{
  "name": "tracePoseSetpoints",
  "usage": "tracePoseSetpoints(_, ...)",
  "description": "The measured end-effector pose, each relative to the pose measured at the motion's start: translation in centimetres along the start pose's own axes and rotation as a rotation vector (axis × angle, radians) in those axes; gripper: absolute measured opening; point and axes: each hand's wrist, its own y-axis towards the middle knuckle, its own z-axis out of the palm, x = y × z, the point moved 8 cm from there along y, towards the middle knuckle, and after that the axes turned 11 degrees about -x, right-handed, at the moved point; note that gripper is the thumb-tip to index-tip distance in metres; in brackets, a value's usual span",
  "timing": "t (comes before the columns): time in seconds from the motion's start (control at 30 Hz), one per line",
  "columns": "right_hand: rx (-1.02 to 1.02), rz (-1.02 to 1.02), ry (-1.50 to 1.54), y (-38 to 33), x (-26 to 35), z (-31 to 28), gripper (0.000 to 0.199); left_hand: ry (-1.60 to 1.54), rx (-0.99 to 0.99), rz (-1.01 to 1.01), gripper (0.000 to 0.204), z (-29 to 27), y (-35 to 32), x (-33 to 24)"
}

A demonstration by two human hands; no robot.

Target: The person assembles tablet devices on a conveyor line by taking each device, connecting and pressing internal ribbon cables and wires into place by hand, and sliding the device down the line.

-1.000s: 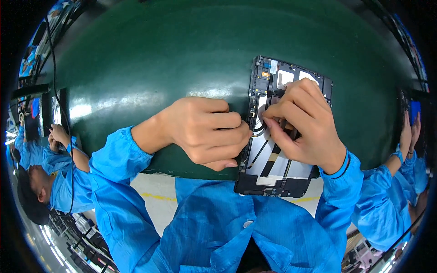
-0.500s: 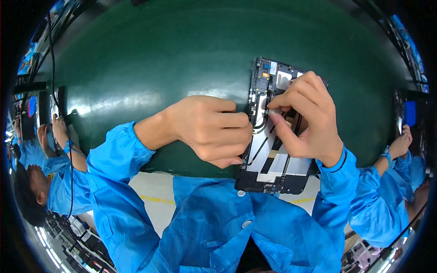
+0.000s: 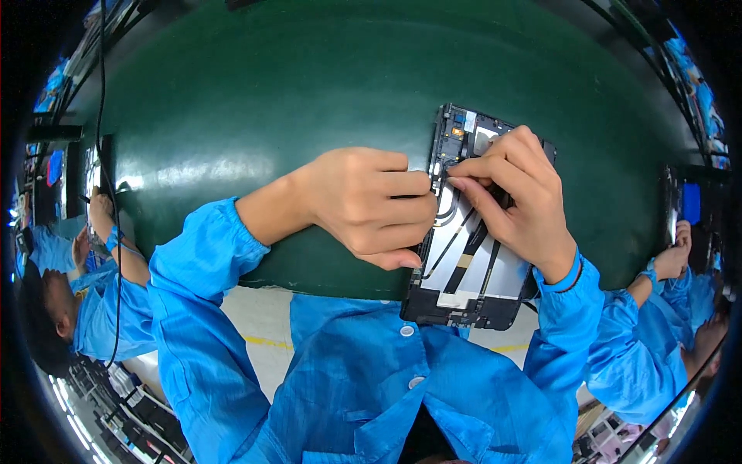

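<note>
An opened tablet [image 3: 502,278] lies tilted on the bench, its inner side up, showing a black frame, silvery plates, ribbon strips and thin black cables. Its lower end reaches past the bench's near edge. Curled against the tablet's left edge, my left hand [image 3: 375,205] grips it there; the fingertips are partly hidden. My right hand [image 3: 522,197] comes over the tablet from the right, thumb and forefinger pinched together near its upper left side. A thin black cable [image 3: 448,213] curves up to that pinch. The exact spot held is covered by the fingertips.
The green bench top [image 3: 270,93] stretches away in front of me. A black cord [image 3: 116,232] hangs down at the left. Co-workers in blue sit on both sides, with a hand [image 3: 100,213] at the left and another hand [image 3: 674,255] at the right.
My right hand's pinch has shifted left, closer to the tablet's left edge. My left hand has moved slightly up along that edge and a little to the right.
</note>
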Motion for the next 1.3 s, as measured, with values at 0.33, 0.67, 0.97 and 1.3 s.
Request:
tracePoseSetpoints(0.33,-0.094,-0.024,0.007,-0.8,0.4,-0.7,0.017,-0.02,0.056,-0.087,0.036,0.1,0.3,1.1)
tracePoseSetpoints(0.67,-0.108,-0.017,-0.025,-0.5,1.3,-0.9,0.018,-0.049,0.044,-0.115,0.031,-0.7,0.7,1.3)
tracePoseSetpoints(0.97,-0.129,-0.032,-0.016,-0.5,1.4,-1.0,0.019,-0.005,0.055,-0.139,0.032,-0.8,0.6,2.5)
tracePoseSetpoints(1.3,-0.14,-0.023,-0.017,-0.6,1.1,-0.6,0.018,0.025,0.049,-0.161,0.032,-0.9,0.2,3.3)
